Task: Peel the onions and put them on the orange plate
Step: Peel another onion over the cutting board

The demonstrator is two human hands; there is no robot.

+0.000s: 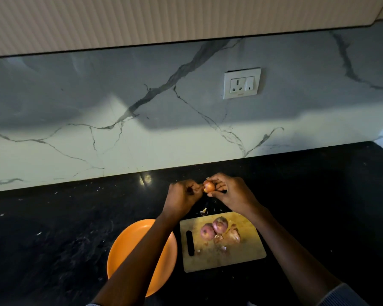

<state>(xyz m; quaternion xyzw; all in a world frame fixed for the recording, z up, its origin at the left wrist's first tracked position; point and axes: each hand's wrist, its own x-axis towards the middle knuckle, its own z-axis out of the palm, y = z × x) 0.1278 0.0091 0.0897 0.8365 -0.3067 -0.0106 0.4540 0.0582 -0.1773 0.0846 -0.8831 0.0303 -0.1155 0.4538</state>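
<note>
**Onion held above the tabletop, two more on the board**

Nearest the camera, the orange plate [128, 246] sits on the black tabletop [53, 228], just left of the wooden cutting board [248, 255]. Two unpeeled onions [212, 228] lie on the board among loose skins [231, 236]. Beyond it, the right hand [232, 193] grips a small onion [209, 186] in curled fingers, while the left hand [182, 195] pinches at its side.

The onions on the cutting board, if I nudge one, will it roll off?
Probably they would roll a bit: the two whole onions look round and sit loose on the flat cutting board. Touching each other and the peel scraps may check them. Their papery skins look dry, so likely not slippery.
</note>
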